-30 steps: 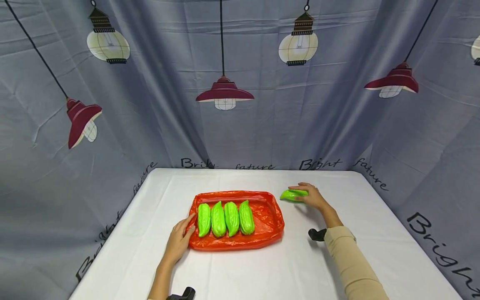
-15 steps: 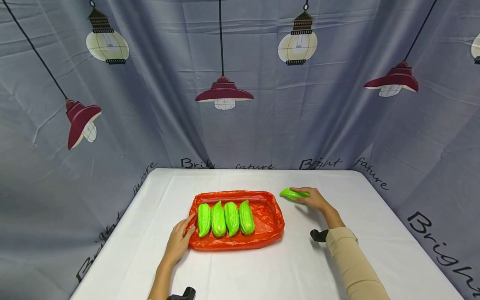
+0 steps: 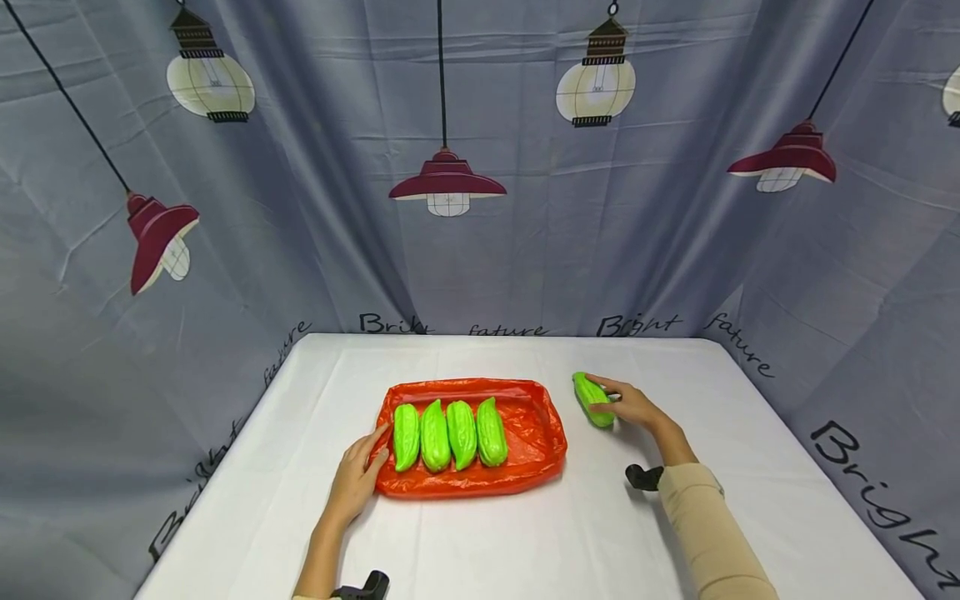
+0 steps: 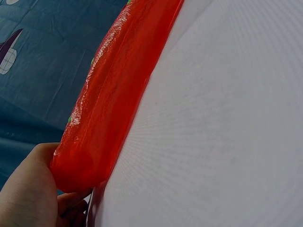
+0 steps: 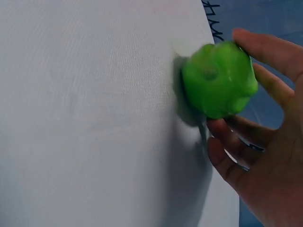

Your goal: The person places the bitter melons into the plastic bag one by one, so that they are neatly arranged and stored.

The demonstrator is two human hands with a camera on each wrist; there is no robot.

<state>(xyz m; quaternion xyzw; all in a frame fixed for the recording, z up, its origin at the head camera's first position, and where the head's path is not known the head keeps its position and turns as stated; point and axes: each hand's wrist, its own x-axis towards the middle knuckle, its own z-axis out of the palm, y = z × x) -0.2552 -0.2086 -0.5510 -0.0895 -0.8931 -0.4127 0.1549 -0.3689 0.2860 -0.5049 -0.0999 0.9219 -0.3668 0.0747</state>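
Pinched between the thumb and fingers of my right hand (image 3: 632, 407) is a bright green bitter melon (image 3: 592, 400), slanted on the white table right of the tray. The right wrist view shows its blunt end (image 5: 220, 80) facing the camera, with my right hand (image 5: 279, 123) around one side. A red tray (image 3: 536, 475) with a crinkled, plastic-like surface holds several similar bitter melons (image 3: 448, 435), side by side in its left and middle part. My left hand (image 3: 352, 477) grips the tray's left end. In the left wrist view the tray's wall (image 4: 109, 99) hides part of that hand (image 4: 31, 189).
A white cloth (image 3: 480, 542) covers the table. Grey-blue curtains (image 3: 517, 267) printed with lamps and lettering stand behind it and at both sides. Black wrist mounts (image 3: 643, 477) sit at both wrists. The tray's right part has bare floor.
My right hand has turned the bitter melon from nearly crosswise to a steeper slant and shifted it slightly right. The left hand and tray stay in place; the head view tilts a little.
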